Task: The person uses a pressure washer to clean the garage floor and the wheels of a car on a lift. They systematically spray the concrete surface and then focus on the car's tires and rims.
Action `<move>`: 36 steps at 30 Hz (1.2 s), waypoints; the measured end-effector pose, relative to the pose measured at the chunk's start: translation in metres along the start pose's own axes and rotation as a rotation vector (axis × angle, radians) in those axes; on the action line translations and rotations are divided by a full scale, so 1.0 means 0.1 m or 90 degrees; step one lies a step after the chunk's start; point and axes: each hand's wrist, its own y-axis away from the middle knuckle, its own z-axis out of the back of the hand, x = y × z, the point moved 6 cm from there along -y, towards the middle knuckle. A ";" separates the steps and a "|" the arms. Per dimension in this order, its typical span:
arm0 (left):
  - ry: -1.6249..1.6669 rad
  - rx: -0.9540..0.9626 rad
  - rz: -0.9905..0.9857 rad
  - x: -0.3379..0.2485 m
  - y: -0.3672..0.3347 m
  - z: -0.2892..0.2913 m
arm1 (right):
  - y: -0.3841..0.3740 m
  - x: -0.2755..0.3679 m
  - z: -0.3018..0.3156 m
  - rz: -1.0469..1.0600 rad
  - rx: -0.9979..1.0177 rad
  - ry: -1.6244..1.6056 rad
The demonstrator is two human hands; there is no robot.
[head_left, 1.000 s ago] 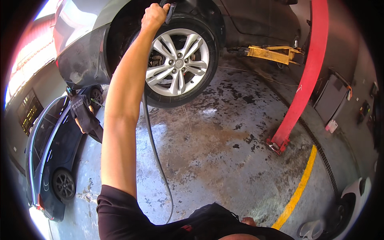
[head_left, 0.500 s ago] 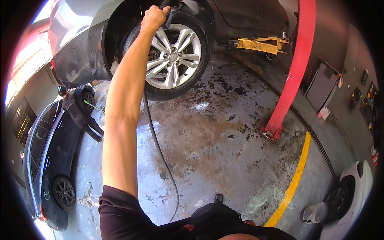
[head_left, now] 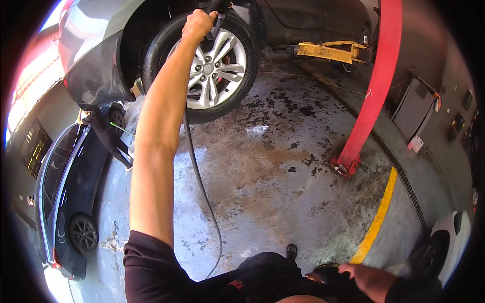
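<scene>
My left arm reaches up and forward, and my left hand (head_left: 200,25) is closed around the handle of a black hand tool (head_left: 218,11). Only part of the tool shows at the top edge, in front of the tyre. A dark hose (head_left: 196,161) emerges from behind my forearm and hangs to the floor. Beside the tool is a raised wheel (head_left: 214,70) with a silver multi-spoke rim, mounted on a dark grey car (head_left: 96,60). At the lower right, my right hand (head_left: 352,271) is near my waist; its fingers are blurred and partly hidden.
A red lift post (head_left: 371,91) stands right of the car, with a yellow lift arm (head_left: 331,51) beneath it. At left, a person (head_left: 103,132) in dark clothes stands by a dark car (head_left: 76,202). A white car (head_left: 447,242) and a yellow floor line (head_left: 379,217) lie at right.
My right hand and forearm have come into view at the lower right. My left hand sits slightly lower in the picture, still on the tool. The person at left has shifted slightly.
</scene>
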 end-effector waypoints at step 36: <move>0.025 0.075 0.119 -0.59 0.73 -2.67 | -1.78 -0.39 1.95 -0.413 -0.449 -0.217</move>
